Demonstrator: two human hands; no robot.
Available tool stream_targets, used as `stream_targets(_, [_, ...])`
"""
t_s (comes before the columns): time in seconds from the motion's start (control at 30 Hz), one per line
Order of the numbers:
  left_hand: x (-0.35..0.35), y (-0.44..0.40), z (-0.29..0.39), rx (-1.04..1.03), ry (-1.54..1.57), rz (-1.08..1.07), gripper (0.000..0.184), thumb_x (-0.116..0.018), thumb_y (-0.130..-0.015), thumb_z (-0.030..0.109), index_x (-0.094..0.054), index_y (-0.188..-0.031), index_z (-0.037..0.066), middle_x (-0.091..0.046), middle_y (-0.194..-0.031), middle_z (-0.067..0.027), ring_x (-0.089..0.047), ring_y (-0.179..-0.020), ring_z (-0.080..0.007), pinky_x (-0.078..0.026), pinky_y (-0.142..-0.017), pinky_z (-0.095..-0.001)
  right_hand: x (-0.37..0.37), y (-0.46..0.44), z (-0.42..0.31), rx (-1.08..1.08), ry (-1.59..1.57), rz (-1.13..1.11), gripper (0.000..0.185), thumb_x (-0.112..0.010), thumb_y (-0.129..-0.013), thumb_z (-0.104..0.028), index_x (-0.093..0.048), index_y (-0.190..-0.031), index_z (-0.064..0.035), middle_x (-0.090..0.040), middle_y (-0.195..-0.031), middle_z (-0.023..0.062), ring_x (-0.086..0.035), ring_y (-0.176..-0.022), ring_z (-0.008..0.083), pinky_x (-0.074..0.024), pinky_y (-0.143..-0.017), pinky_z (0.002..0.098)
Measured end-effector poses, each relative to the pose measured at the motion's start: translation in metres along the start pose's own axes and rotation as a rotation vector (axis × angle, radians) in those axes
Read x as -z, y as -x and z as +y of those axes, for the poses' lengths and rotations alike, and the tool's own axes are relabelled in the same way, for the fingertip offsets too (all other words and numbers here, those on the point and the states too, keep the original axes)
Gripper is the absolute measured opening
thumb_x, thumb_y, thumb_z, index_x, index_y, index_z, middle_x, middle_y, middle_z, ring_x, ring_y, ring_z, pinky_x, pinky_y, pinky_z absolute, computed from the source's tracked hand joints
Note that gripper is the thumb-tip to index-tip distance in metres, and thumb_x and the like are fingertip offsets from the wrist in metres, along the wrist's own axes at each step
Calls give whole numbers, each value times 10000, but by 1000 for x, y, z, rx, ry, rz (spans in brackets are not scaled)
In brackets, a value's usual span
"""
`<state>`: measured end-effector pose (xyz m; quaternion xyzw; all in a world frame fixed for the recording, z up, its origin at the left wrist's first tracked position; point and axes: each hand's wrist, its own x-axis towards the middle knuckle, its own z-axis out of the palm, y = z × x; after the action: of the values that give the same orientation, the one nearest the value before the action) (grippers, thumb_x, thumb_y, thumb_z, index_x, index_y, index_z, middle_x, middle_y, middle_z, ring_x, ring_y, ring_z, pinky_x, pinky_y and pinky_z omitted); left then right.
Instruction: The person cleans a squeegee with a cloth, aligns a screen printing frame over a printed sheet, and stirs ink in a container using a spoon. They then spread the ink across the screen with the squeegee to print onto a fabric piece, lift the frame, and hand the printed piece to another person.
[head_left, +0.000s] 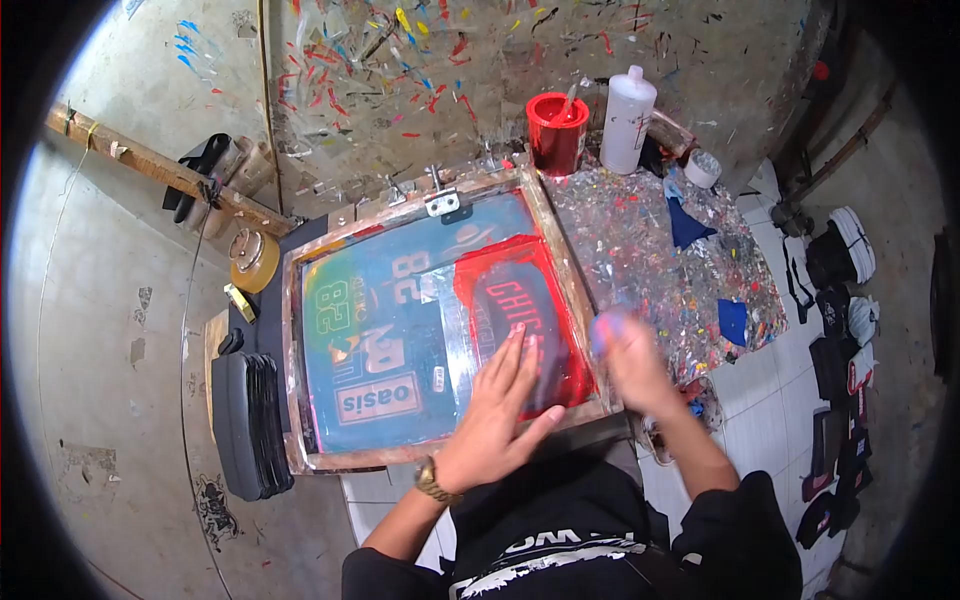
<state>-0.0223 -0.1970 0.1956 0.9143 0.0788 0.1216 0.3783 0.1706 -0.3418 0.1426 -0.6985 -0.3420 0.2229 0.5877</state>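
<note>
My left hand (pixel 503 402) lies on the printing screen, its fingers stretched over the red lettering near the screen's right side. A wooden frame (pixel 375 460) surrounds the blue mesh (pixel 385 300), which bears several designs, and wet red ink (pixel 568 352) borders the lettering patch. To the right of the frame, my right hand (pixel 636 362) is closed round a small blue and pinkish thing (pixel 608 330), blurred by motion. A metal hinge clamp (pixel 441 203) holds the frame's far edge.
Behind the screen stand a red ink pot (pixel 557 135) and a white bottle (pixel 627 120). Blue cloth scraps (pixel 732 322) lie on the paint-spattered table (pixel 640 240). At the left are a tape roll (pixel 254 261) and a stack of black pieces (pixel 250 425).
</note>
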Motion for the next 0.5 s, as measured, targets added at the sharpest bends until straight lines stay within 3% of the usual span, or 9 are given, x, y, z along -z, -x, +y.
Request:
stream_targets(0.03, [13,5,-1,11,5,-8,747,-640,-990,261,-299,-1598,-6,-212,-1674,-272,-230,-1549,-428,-215,-1239,-483,25,-18,7,-96,42,88,367,-542,-1089,-319,-620,-838,-62,-520,-687,-26,-470,-655,77,-401,-583,304])
stream_targets(0.07, [26,10,-2,55,31,-35,728,-649,-984,245,-327,-1591,4,-251,-1667,-254,-275,-1535,-411,-229,-1235,-477,45,-37,5,-38,-24,195,467,-544,-1080,-431,-567,-717,-137,-430,-593,-60,-400,-554,52,-317,-511,268])
stream_targets(0.17, [51,20,-4,152,77,-20,638,-659,-978,215,-438,-1546,26,-384,-1625,-205,-396,-1485,-369,-293,-1210,-444,96,-76,3,-129,-113,353,493,-523,-1077,-487,-477,-708,-163,-424,-589,-71,-344,-478,29,-258,-451,242])
stream_targets(0.3, [52,32,-21,221,63,96,557,-642,-989,200,-508,-1496,15,-541,-1512,-195,-507,-1405,-324,-362,-1169,-422,97,-75,7,-101,-296,159,419,-496,-1096,-448,-516,-821,-134,-453,-633,-63,-383,-517,25,-283,-457,232])
stream_targets(0.33, [44,33,-26,288,262,92,532,-622,-1007,193,-510,-1494,10,-561,-1490,-186,-525,-1382,-295,-377,-1158,-414,85,-66,4,-140,-297,94,393,-480,-1106,-425,-535,-867,-118,-472,-661,-60,-405,-544,25,-307,-467,229])
stream_targets(0.4, [16,28,-27,374,760,153,475,-539,-1067,197,-506,-1494,-6,-608,-1425,-167,-561,-1318,-219,-417,-1121,-380,38,-46,-13,50,-129,-61,335,-429,-1128,-353,-574,-983,-87,-535,-770,-36,-476,-665,37,-399,-569,222])
stream_targets(0.43, [4,20,-28,330,855,101,517,-442,-1112,291,-429,-1548,14,-577,-1454,-165,-545,-1344,-236,-402,-1141,-399,15,-32,-33,65,-111,-164,315,-394,-1133,-286,-587,-1083,-41,-582,-900,2,-541,-808,59,-471,-730,238])
stream_targets(0.47, [-11,10,-28,364,1199,92,546,-395,-1121,335,-381,-1569,24,-549,-1479,-165,-524,-1368,-252,-385,-1160,-414,-11,-24,-48,126,-109,-193,251,-408,-1113,-187,-583,-1166,-16,-619,-1032,60,-591,-902,105,-493,-822,271])
stream_targets(0.5, [-24,1,-25,391,1543,79,576,-347,-1131,379,-332,-1591,34,-520,-1504,-166,-503,-1393,-268,-369,-1179,-429,-32,-20,-54,334,-5,-210,242,-417,-1079,-95,-580,-1232,-3,-639,-1110,90,-621,-960,139,-512,-854,302])
